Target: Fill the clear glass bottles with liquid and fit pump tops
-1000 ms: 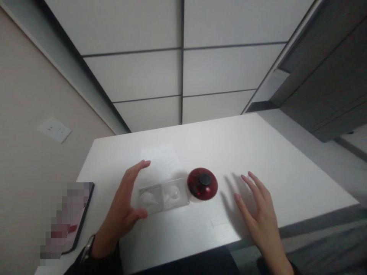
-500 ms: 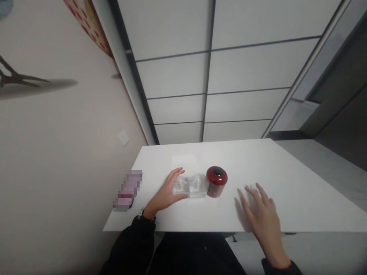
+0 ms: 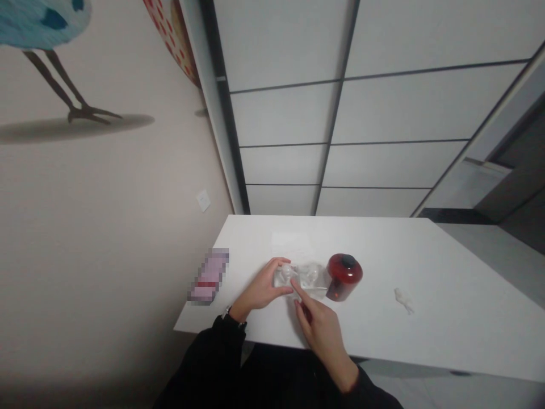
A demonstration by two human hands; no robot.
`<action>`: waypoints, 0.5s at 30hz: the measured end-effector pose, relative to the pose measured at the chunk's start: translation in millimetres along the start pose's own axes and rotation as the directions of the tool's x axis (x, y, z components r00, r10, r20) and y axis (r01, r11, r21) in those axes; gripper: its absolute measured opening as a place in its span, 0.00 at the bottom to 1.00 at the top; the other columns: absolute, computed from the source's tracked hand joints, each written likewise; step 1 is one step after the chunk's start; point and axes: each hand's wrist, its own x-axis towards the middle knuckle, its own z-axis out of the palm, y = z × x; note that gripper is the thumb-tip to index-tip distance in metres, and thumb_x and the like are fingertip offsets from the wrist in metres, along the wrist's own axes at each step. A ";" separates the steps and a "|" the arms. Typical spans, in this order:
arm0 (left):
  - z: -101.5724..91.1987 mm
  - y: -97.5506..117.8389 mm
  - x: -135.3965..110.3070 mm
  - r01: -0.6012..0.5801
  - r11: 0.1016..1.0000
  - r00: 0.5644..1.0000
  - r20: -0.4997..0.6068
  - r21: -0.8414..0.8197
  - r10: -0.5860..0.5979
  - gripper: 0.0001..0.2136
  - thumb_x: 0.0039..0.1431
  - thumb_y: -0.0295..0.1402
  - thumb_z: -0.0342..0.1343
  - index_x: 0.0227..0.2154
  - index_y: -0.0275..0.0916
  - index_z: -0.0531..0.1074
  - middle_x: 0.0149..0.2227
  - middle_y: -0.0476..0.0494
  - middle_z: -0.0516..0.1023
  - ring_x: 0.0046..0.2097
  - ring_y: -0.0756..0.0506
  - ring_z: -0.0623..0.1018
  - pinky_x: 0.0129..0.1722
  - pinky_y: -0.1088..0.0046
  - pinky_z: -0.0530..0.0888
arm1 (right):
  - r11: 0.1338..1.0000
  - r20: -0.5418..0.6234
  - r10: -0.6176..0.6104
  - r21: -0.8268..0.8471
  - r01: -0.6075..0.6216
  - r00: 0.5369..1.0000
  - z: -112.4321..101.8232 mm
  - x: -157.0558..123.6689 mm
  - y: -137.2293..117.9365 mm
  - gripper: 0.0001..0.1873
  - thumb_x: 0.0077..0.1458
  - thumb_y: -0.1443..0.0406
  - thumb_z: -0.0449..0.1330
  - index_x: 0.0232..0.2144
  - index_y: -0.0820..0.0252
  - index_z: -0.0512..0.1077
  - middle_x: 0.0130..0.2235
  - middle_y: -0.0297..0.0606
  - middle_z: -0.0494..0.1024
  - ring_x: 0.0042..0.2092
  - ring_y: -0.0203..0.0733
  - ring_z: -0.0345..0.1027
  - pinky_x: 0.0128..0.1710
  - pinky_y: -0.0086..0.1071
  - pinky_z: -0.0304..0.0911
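Note:
A clear plastic two-cell case (image 3: 304,279) lies on the white table (image 3: 447,329). My left hand (image 3: 264,289) grips the case's left end, thumb and fingers closed round it. My right hand (image 3: 319,324) reaches in from below with the index finger stretched out and its tip touching the case near the middle, the other fingers curled. A dark red round jar with a black top (image 3: 344,276) stands just right of the case. Both arms wear dark sleeves, and a watch shows at the left wrist.
A small white crumpled bit (image 3: 403,299) lies on the table to the right. A blurred flat object (image 3: 208,277) rests near the table's left edge. A faint clear sheet (image 3: 292,245) lies behind the case. Wall on the left, sliding panels behind.
My right hand left the table's right side and came across to the case, uncovering the white bit. The left hand stays on the case. The view has pulled back and shifted.

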 end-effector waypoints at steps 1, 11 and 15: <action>-0.3 -0.7 0.2 0.008 1.000 1.000 -0.001 -0.006 -0.008 0.25 0.57 0.38 0.72 0.55 0.42 0.71 0.61 0.36 0.74 0.64 0.34 0.73 0.68 0.52 0.65 | 1.000 0.007 0.013 0.005 -0.013 1.000 0.1 -1.1 1.4 0.23 0.74 0.62 0.50 0.64 0.60 0.74 0.28 0.36 0.82 0.25 0.39 0.75 0.28 0.28 0.66; -0.3 -6.5 2.5 0.067 0.997 0.998 -0.001 -0.041 -0.067 0.27 0.54 0.37 0.73 0.54 0.43 0.70 0.60 0.36 0.74 0.64 0.33 0.73 0.66 0.50 0.67 | 0.995 -0.002 0.052 0.081 -0.051 0.999 -0.8 1.9 -1.5 0.23 0.73 0.63 0.51 0.63 0.58 0.75 0.31 0.40 0.86 0.27 0.40 0.77 0.29 0.29 0.70; 0.8 -10.7 2.3 0.075 0.995 0.997 -0.015 -0.069 -0.076 0.28 0.53 0.37 0.74 0.54 0.43 0.70 0.60 0.35 0.74 0.66 0.32 0.72 0.67 0.51 0.67 | 0.995 0.003 0.055 0.087 -0.055 0.998 1.3 -0.1 -0.1 0.23 0.73 0.64 0.51 0.63 0.58 0.75 0.33 0.41 0.86 0.27 0.41 0.78 0.29 0.29 0.71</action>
